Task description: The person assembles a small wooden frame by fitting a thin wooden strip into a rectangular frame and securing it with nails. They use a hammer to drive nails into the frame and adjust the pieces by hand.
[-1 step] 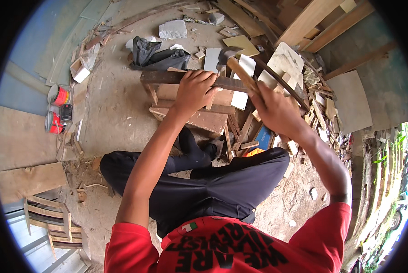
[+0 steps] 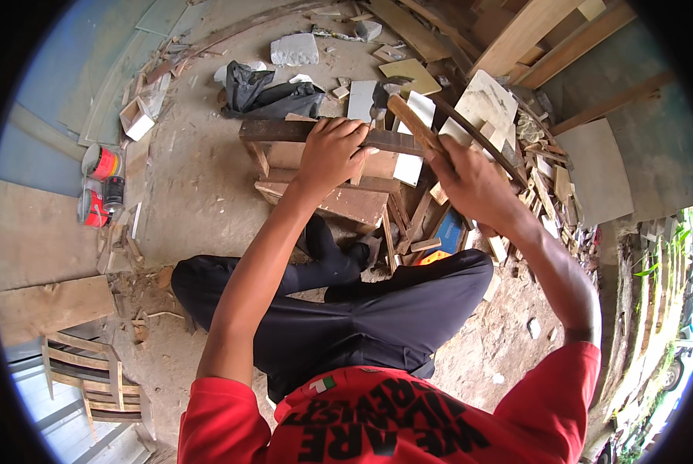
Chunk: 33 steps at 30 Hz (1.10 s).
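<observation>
In front of my crossed legs, a dark wooden bar (image 2: 273,131) lies crosswise over a low wooden stand (image 2: 350,203). My left hand (image 2: 331,158) is closed over the middle of this bar, fingers on the far side and thumb on the near side. Whether a nail is pinched there is too small to tell. My right hand (image 2: 470,182) is wrapped round the wooden handle of a hammer (image 2: 410,118). The metal head is just beyond my left fingertips, close to the bar's far edge; I cannot tell if it touches.
Wood offcuts (image 2: 543,193) and boards (image 2: 485,104) are heaped to the right. A blue box (image 2: 448,232) sits by my right knee. Beyond the stand lie a black plastic bag (image 2: 273,97) and a pale block (image 2: 294,49). Red cans (image 2: 95,209) stand at the left wall.
The hammer and my right hand have shifted very slightly. My left hand stays in place on the bar.
</observation>
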Each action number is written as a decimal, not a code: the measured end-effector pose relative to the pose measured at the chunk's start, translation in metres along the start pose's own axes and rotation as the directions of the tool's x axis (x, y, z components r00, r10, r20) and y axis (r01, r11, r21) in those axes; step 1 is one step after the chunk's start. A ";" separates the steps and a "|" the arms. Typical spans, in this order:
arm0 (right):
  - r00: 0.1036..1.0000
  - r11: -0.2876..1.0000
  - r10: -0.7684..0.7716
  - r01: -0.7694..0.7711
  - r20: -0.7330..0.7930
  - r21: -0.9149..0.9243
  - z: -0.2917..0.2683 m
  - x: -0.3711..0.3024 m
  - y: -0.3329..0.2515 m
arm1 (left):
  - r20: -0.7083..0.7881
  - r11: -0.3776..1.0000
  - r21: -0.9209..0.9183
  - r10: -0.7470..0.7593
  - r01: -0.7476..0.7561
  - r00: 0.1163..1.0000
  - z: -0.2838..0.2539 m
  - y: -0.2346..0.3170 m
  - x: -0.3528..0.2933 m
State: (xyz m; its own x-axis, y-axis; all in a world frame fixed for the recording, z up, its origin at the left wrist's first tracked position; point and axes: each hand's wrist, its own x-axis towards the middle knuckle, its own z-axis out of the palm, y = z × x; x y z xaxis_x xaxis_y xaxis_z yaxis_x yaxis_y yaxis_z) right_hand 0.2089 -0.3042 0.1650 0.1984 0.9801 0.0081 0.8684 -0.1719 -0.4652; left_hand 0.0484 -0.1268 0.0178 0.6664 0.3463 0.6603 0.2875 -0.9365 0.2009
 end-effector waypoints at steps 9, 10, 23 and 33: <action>0.998 0.999 -0.032 0.032 -0.054 0.005 0.001 -0.002 0.001 | 0.010 1.000 -0.006 -0.005 0.005 1.000 0.001 -0.005 0.006; 0.997 0.997 0.029 -0.023 -0.071 0.080 -0.001 -0.003 -0.008 | 0.012 1.000 -0.013 -0.009 0.009 1.000 0.001 -0.005 0.004; 0.978 0.992 0.040 -0.014 -0.203 0.128 0.011 -0.007 -0.009 | -0.033 1.000 0.005 0.020 -0.020 0.999 0.002 -0.004 0.007; 0.994 0.996 -0.090 0.088 -0.063 -0.028 0.008 -0.005 0.007 | -0.019 1.000 0.020 0.016 -0.016 1.000 0.005 -0.003 0.007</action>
State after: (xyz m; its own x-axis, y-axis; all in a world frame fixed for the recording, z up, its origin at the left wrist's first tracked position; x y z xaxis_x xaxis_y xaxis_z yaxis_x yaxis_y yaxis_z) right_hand 0.2104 -0.3092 0.1546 0.1480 0.9833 0.1060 0.8949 -0.0875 -0.4377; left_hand 0.0554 -0.1218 0.0185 0.6581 0.3298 0.6769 0.2907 -0.9406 0.1756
